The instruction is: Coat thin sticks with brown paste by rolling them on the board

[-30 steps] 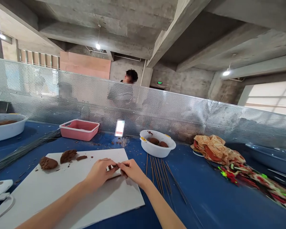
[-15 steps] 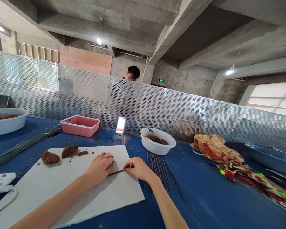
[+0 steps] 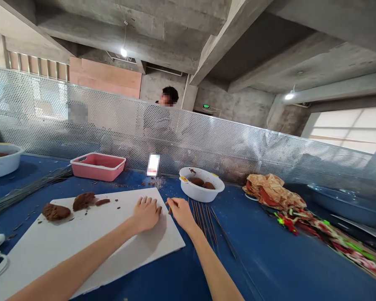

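Observation:
My left hand (image 3: 147, 213) lies palm down on the white board (image 3: 113, 246), fingers stretched forward and slightly apart. Just right of it, at the board's edge, my right hand (image 3: 181, 212) is closed in a pinch. A short bit of a thin brown stick (image 3: 169, 210) shows at its fingertips; the rest is hidden. Two lumps of brown clay-like material, a rough one (image 3: 55, 212) and another (image 3: 83, 201), rest on the board's far left part with a small flat piece (image 3: 102, 202) and crumbs. Several thin brown sticks (image 3: 206, 221) lie side by side right of my right hand.
Behind the board stand a pink basket (image 3: 97, 173) and a white basin (image 3: 200, 193) holding brown lumps. A bundle of thin wires (image 3: 25, 190) lies left. Crumpled brown material (image 3: 266, 190) and colourful strands (image 3: 326, 234) lie right. A perforated metal screen (image 3: 232, 146) separates me from another person.
My hands have come closer together and the right has turned more upright. The stick that stretched between them is now mostly out of sight. The view has shifted slightly right.

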`<state>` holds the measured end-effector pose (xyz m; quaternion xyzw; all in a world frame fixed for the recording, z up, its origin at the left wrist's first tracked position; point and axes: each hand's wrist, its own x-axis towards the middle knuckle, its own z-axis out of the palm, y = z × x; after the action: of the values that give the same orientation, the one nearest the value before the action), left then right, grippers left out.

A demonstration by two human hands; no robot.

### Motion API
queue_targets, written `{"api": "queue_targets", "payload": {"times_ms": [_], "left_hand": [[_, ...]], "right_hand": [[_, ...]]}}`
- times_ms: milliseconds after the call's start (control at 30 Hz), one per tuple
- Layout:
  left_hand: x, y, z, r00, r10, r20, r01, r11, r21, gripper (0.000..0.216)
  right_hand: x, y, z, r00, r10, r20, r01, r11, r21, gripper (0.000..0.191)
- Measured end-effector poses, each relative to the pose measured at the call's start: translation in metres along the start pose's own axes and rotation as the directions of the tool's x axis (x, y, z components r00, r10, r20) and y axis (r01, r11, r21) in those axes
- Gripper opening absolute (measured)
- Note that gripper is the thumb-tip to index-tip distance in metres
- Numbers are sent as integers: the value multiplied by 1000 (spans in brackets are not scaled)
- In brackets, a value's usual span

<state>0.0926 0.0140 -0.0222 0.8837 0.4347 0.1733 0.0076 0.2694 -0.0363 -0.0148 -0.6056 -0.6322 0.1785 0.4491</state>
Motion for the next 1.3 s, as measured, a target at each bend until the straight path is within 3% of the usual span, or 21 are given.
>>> {"api": "queue_targets", "payload": {"times_ms": [167,267,433,567,700,833,1067,1300], "left_hand": [[30,6,21,995,-97,-11,97,995,31,47],[20,12,29,996,-93,-7,93,995,44,52],[-5,20,33,1000,-2,27,0,996,89,53],[-19,22,33,1000,26,-8,-25,995,98,57],[-25,22,33,999,24,33,-27,996,85,55],[-16,15,27,998,7,64,-12,996,83,56],[7,-4,17,994,-76,77,74,997,34,57],[-26,18,23,996,46,77,-53,995,88,59]], "right_hand": [[7,14,14,988,153,-14,-143,951,274,50],[9,16,34,964,264,9,-238,853,464,57],[11,13,46,943,332,10,-275,765,582,64],[11,11,40,927,376,20,-302,711,635,63],[4,7,45,918,396,-38,-272,693,668,60],[-8,1,54,919,364,-154,-154,689,708,53],[-9,0,57,927,341,-156,-141,702,698,47],[-9,4,57,919,322,-228,-89,732,676,44]]}}
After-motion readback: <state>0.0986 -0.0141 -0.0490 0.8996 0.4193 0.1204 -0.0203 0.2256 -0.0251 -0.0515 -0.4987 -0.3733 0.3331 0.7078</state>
